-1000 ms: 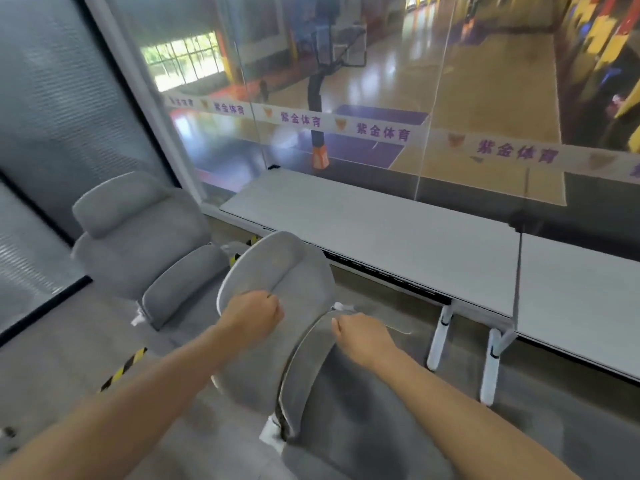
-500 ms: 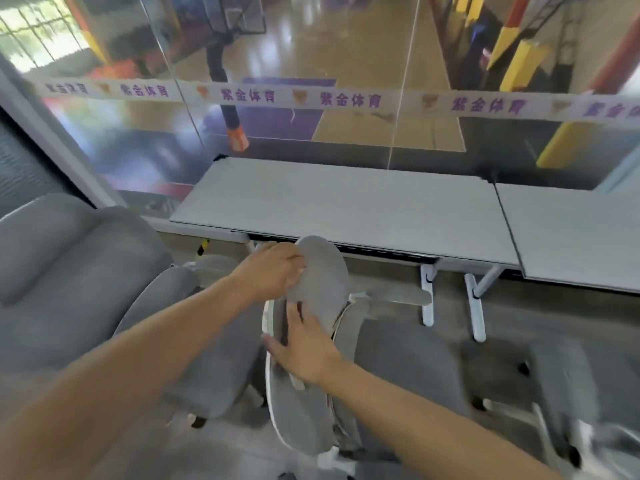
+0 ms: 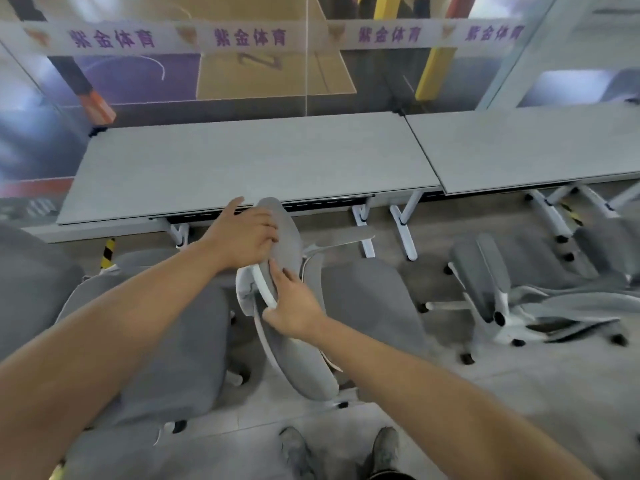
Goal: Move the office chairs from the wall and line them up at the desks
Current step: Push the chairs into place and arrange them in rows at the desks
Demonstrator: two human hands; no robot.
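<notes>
The chair (image 3: 304, 327) has swung since a second ago: then its back faced the camera broadly in the lower middle of the frame, with a hand gripping each side of it; now the back shows edge-on at centre frame, its seat on the right side pointing toward the desk (image 3: 242, 168), and the headrest top sits just under the desk's near edge. The left hand (image 3: 242, 240) has moved to the top of the headrest, its grip wrapped over the padded edge, fingers curled on the far side and thumb spread toward the desk. The right hand (image 3: 294, 306) has dropped lower and pinches the white frame rim of the back between thumb and fingers. I judge this to mean the chair is turned and nearly lined up at the left desk, needing only a last nudge in and squaring. A second chair (image 3: 149, 341) stands touching or just beside it at lower left, and a third (image 3: 485, 275) lies further right below the second desk (image 3: 536, 147), seemingly tipped or blurred; its pose is hard to read. No containers show anywhere in the frame; both desk tops carry nothing I can make out. The person's shoes (image 3: 294, 452) stand at the bottom edge, behind the chair.
</notes>
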